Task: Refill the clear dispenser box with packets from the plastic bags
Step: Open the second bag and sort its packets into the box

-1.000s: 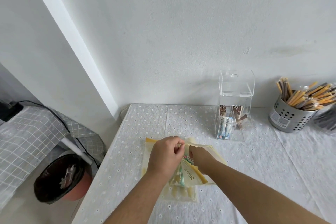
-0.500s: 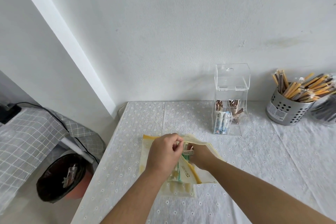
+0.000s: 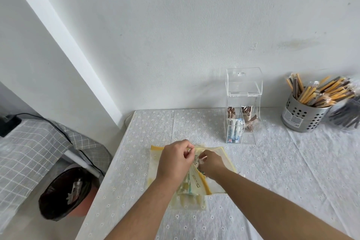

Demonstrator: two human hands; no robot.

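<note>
Yellow-edged plastic bags (image 3: 212, 183) lie stacked on the tablecloth (image 3: 272, 171) in the lower middle of the frame, and both hands work at their top edge. The left hand (image 3: 174, 161) is curled closed, pinching the upper lip of the top bag between thumb and fingertips. The right hand (image 3: 211, 163) sits just beside it, fingers closed on a small packet (image 3: 197, 157) at the bag's mouth; how much of the packet is out of the bag cannot be told. More packets show through the plastic below the hands.

Up and to the right, near the wall, stands the clear dispenser box (image 3: 242, 107), well apart from the bags, its lid raised and a few brown and blue-white packets low in its compartments. Farther right sits a perforated metal holder (image 3: 301, 118) full of wrapped sticks. At lower left, off the table, is a bin with a black liner (image 3: 64, 195).
</note>
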